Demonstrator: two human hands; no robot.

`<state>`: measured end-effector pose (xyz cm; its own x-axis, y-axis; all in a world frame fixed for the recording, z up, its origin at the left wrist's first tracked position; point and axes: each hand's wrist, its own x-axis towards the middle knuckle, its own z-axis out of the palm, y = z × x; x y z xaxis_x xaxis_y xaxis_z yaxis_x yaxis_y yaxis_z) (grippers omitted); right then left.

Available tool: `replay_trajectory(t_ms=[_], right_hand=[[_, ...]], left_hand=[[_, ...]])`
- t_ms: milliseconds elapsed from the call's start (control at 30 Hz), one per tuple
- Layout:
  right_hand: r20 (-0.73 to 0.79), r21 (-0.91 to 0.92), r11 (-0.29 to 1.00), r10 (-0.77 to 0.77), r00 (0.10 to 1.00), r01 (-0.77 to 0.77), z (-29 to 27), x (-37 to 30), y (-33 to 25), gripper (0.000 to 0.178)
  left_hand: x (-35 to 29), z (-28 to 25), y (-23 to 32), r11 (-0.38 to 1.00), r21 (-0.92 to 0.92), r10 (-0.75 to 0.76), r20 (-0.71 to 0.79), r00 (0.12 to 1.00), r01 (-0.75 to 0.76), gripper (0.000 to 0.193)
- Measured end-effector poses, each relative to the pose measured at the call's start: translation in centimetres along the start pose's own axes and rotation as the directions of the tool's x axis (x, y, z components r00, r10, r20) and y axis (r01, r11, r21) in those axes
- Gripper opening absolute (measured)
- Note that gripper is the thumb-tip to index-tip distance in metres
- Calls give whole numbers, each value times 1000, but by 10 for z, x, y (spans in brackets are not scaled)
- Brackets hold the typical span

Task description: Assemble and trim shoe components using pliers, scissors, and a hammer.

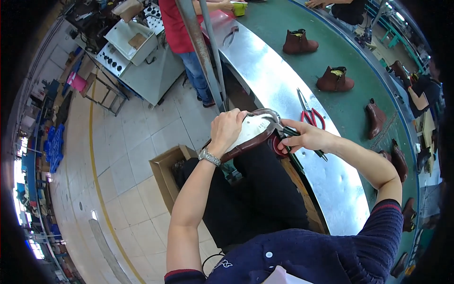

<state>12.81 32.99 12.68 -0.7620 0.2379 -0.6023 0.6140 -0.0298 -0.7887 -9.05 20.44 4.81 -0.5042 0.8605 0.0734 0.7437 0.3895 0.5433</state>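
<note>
A brown leather shoe upper (243,147) rests sole side up above my lap, its white bottom (254,128) facing upward and its leather edge folded around it. My left hand (226,130) is closed over the shoe's left side. In my right hand (309,138) are lasting pincers with dark green handles; their curved silver jaws (273,116) are at the shoe's far right rim. Whether the jaws pinch the leather I cannot tell. Just beyond my right hand, red-handled scissors (311,115) lie on the metal table (338,182).
Brown ankle boots stand or lie on the green conveyor (302,71) to the right. Another pair of pliers (231,36) lies on the far metal table. A cardboard box (163,175) stands left of my legs. Beyond a metal post (201,52) is a person in red (176,28).
</note>
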Motion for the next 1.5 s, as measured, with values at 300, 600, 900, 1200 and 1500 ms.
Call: replay_trajectory(t_ms=[300,600,900,1200,1500], right_hand=[[278,-268,951,230,933,-154,-1,43,-47,66],[127,-556,786,-241,962,270,29,25,-8,49],[246,-911,226,-373,895,344,-1,31,-52,53],[120,-880,355,-477,871,315,14,59,-35,55],[-14,-762,625,-283,959,173,20,43,-52,75]], left_hand=[[-66,-15,27,998,-11,62,137,989,-62,114],[-86,18,17,985,-3,168,-242,956,-174,79],[-83,30,-2,919,248,369,-259,893,-308,70],[-80,40,-3,887,340,410,-266,872,-314,66],[-82,40,1,886,386,378,-285,881,-256,67]])
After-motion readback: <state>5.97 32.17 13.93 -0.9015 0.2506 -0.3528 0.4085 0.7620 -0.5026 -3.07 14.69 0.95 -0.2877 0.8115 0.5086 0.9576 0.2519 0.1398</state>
